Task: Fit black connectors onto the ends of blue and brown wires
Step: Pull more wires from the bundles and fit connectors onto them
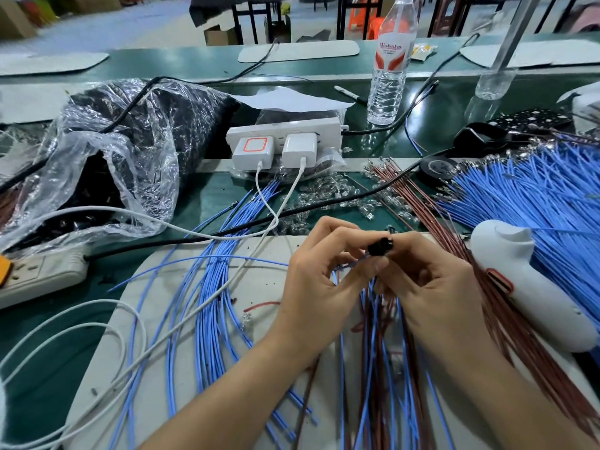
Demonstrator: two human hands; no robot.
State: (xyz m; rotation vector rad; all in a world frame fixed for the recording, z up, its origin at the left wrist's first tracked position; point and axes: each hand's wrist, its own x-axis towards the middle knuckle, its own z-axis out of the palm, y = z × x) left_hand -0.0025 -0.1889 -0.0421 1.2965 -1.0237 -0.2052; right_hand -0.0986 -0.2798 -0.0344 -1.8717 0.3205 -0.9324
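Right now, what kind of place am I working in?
Likely a factory wiring bench: heaps of blue wires and brown wires on a green table, left hand and right hand pinching a black connector.

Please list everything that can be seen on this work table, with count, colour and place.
black connector: one, black, pinched between left hand and right hand.
blue wires: many, blue, loose on the mat at left, a big bundle far right.
brown wires: many, brown, right of the hands.
plastic bag: one, clear, dark parts inside, back left.
power strip: one, white, two chargers plugged in, behind the wires.
second power strip: one, off-white, left edge.
water bottle: one, clear, back centre.
white tool: one, white, lying at right.
small clear parts: many, clear, beyond the hands.
mat: one, grey, under the hands.
left hand: one, pinches the connector.
right hand: one, pinches the connector.
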